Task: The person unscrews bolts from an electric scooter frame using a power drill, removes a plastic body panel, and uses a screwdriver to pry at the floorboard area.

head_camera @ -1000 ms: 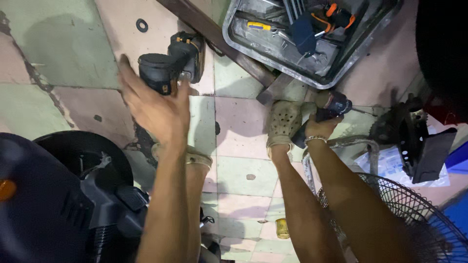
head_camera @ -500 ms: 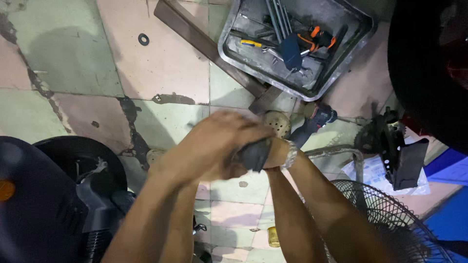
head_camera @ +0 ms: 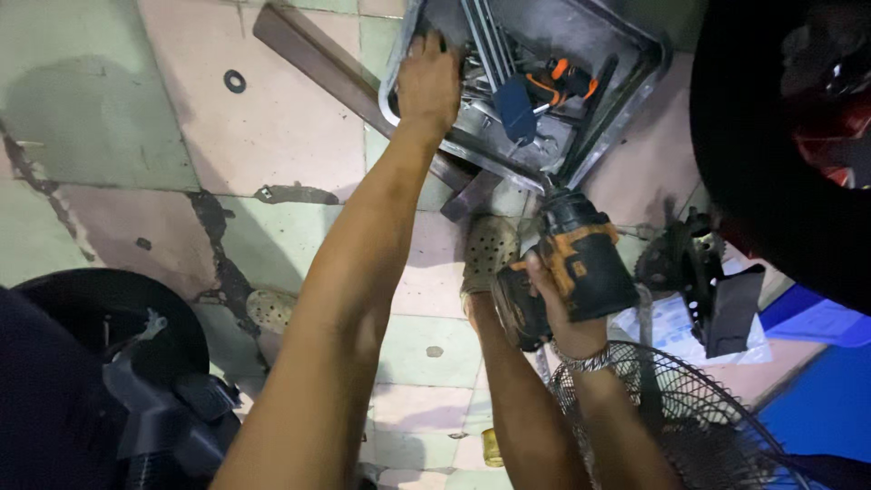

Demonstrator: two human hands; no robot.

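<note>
The left hand (head_camera: pixel 428 86) is reaching, fingers curled, into the metal tool tray (head_camera: pixel 635 50) at the upper middle of the frame; whether it grips anything is unclear. The right hand (head_camera: pixel 555 313) is gripping the cordless drill (head_camera: pixel 581 259) lower right, nose pointing up towards the tray.

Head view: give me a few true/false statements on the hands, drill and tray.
1. The right hand holds a cordless drill. True.
2. The left hand rests on the fan guard. False: it reaches into the metal tool tray; the wire fan guard lies by the right forearm.
3. The tray holds an orange-handled tool. True.
4. The drill lies on the floor. False: it is gripped above the tiled floor.
</note>
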